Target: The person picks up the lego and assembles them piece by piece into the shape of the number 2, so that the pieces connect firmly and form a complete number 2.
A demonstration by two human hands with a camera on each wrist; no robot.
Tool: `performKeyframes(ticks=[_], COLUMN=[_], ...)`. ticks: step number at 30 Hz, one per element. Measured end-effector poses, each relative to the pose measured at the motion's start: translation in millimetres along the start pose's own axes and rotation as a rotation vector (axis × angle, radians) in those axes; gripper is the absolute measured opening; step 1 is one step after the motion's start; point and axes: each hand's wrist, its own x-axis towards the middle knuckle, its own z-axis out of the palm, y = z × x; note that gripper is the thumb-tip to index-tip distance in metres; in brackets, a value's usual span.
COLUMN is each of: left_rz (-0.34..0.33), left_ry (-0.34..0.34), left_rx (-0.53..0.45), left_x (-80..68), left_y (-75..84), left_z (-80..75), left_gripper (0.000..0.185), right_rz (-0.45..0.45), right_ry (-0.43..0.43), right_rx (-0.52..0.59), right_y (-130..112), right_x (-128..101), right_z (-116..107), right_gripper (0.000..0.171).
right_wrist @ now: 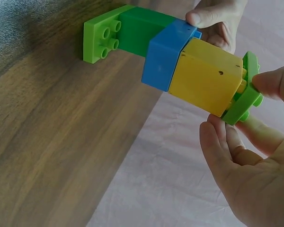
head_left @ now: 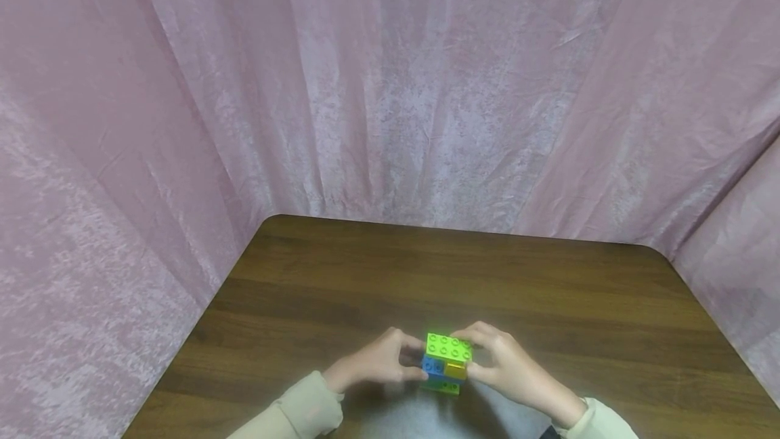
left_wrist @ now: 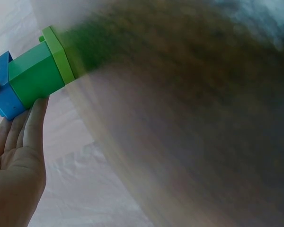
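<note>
**Asker:** Head view first: what is in front of the person?

**Describer:** Both hands meet at the near edge of a dark wooden table (head_left: 426,276), with pink curtain (head_left: 390,87) behind it. Between them is a small stack of toy bricks (head_left: 447,362), topped by a lime green plate (head_left: 449,347). The left hand (head_left: 374,361) grasps the stack's left side with curled fingers; the right hand (head_left: 506,364) grasps its right side.

**Asker:** And the left wrist view?

**Describer:** Mostly blur. At the upper left, the stack's green brick (left_wrist: 35,75) and blue brick (left_wrist: 4,94) rest against the left hand's fingers (left_wrist: 35,123).

**Asker:** The right wrist view?

**Describer:** Clearest of the three. The stack lies sideways, pointing away from the table edge: a studded bottom plate (right_wrist: 102,40), then green, blue, and a yellow brick (right_wrist: 206,75). The right hand's thumb and fingers pinch the lime plate at the yellow end; the left thumb presses the blue brick.

**Asker:** How should this be handled well?

**Describer:** I judge the left hand should brace the stack firmly while the right works the lime plate squarely, not at a tilt, so no other joint pops loose.
</note>
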Motion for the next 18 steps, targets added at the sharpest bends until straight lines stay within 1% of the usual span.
performKeyframes(ticks=[11, 18], left_rz=[0.008, 0.003], left_ry=[-0.002, -0.002], left_rx=[0.005, -0.005], left_x=[-0.3, 0.0], left_y=[-0.2, -1.4], left_z=[0.1, 0.5], left_gripper=[0.036, 0.036], right_rz=[-0.001, -0.04], right_ry=[0.008, 0.006], right_rx=[-0.032, -0.061], right_y=[-3.1, -2.6], right_x=[-2.5, -2.0], right_z=[-0.3, -1.2], right_gripper=[0.041, 0.037])
